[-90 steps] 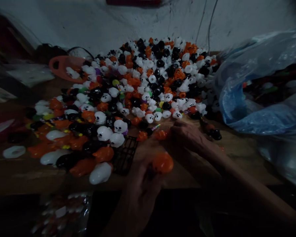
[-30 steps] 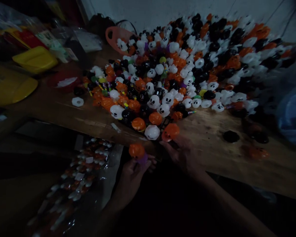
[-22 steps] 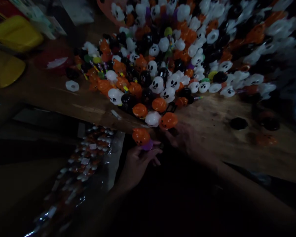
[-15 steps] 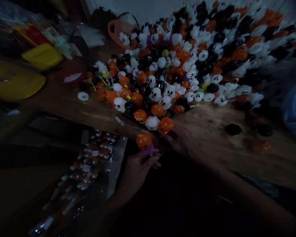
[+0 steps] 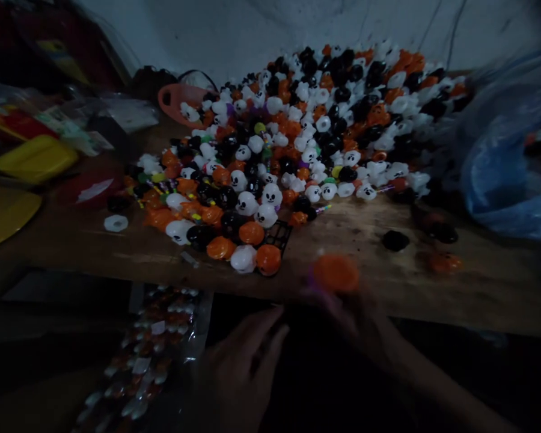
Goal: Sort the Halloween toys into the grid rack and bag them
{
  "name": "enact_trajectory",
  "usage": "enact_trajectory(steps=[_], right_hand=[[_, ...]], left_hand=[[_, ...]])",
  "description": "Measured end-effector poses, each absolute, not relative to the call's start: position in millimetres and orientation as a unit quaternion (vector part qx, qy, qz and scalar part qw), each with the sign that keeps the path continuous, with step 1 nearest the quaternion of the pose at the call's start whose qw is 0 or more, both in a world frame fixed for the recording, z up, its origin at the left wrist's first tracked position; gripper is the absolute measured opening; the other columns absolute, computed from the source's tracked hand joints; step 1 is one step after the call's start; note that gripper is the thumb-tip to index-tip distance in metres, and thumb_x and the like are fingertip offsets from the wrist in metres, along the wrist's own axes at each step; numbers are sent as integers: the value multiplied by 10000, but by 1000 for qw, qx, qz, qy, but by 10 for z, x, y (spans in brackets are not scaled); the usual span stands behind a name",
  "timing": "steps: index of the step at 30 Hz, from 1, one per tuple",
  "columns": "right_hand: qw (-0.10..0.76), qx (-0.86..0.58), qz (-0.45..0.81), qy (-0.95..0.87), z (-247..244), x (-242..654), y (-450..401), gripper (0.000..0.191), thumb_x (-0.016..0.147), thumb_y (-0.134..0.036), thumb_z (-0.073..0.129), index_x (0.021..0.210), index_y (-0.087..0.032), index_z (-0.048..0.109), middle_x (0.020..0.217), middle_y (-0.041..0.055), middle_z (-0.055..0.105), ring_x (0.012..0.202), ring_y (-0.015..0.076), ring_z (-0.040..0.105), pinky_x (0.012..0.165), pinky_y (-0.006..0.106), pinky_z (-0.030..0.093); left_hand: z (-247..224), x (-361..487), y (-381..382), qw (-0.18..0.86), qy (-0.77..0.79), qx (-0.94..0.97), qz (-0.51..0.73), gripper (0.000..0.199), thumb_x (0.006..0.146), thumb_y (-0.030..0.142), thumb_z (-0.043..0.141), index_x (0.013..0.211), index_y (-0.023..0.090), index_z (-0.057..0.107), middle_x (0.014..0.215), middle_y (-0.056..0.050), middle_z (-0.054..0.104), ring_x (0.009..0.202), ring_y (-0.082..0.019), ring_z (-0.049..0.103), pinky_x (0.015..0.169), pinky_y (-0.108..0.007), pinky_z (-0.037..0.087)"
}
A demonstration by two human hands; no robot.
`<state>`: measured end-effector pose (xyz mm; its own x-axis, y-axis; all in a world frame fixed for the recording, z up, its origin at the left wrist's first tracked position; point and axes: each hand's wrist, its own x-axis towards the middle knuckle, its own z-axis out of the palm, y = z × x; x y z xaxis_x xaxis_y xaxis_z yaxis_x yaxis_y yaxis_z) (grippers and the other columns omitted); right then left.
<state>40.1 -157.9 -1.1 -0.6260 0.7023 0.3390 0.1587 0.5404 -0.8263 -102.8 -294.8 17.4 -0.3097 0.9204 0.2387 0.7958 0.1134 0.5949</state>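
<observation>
Blurred by motion, an orange pumpkin-head toy (image 5: 336, 272) with a purple base is held in my right hand (image 5: 349, 310), above the table's front edge. My left hand (image 5: 252, 349) is lower and to the left, its fingers stretched out and apart, with nothing visible in them. Beyond my hands, a black grid tray (image 5: 279, 234) shows partly under a front row of toys. That row includes an orange pumpkin head (image 5: 268, 260), a white head (image 5: 243, 258) and another orange head (image 5: 220, 247).
A large pile of white, black and orange toy heads (image 5: 315, 126) covers the back of the wooden table (image 5: 342, 234). A pink basket (image 5: 184, 102) stands behind it. At right is a blue plastic-wrapped container (image 5: 500, 192). Packed toys (image 5: 148, 343) lie below at left.
The orange pumpkin-head toy has passed from my left hand to my right hand, which has moved right. My left hand has drawn down, emptied. The camera view has shifted.
</observation>
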Motion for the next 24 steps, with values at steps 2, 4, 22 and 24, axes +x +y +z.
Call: enact_trajectory(steps=[2,4,22,24], right_hand=[[341,-289,399,-801,-12,352,-1369,119,877,-179,547,863,-173,665,769,13,635,660,123,584,596,218,448],[333,-291,415,-795,-52,232,-1223,115,861,-155,558,900,-150,666,805,25,663,702,133,611,622,219,456],[259,-246,376,-855,-470,-150,-1134,189,918,-240,489,997,-170,646,905,58,674,725,139,613,649,227,455],[254,-235,369,-862,-493,-163,-1133,185,918,-241,488,982,-170,646,915,65,668,755,144,614,676,230,457]], left_hand=[[371,-1111,-2879,-50,718,619,313,293,834,178,614,1111,275,610,996,46,724,891,-114,682,800,-200,533],[484,-1183,-2739,-130,696,630,319,406,792,145,658,1176,239,565,1116,-11,691,1098,-190,615,945,-321,499],[80,-1322,-2386,-144,671,644,338,486,787,142,676,1241,153,501,1193,-77,655,1282,-285,467,1135,-591,228],[105,-1311,-2381,-143,676,633,349,549,786,164,678,1286,128,453,1203,-108,643,1290,-281,458,1138,-574,235]])
